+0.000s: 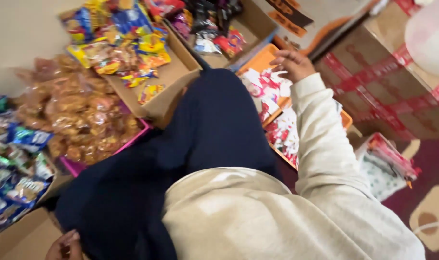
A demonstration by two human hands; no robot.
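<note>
My right hand (290, 63) reaches out at the end of a cream sleeve. It hovers over an orange box (262, 60) full of small red-and-white packets (270, 89), fingers loosely curled and apart, with nothing visibly held. My left hand (65, 245) shows only partly at the bottom edge, next to my dark navy trouser leg (200, 130) and a plain cardboard box (22, 238). Its grip is hidden.
An open cardboard box (173, 72) of bright yellow and blue snack packs lies ahead. A pink tray (75, 166) holds clear bags of brown snacks. Blue packets (17, 168) lie at left, a box of dark packets (248, 24) at top, taped cartons (388, 72) at right.
</note>
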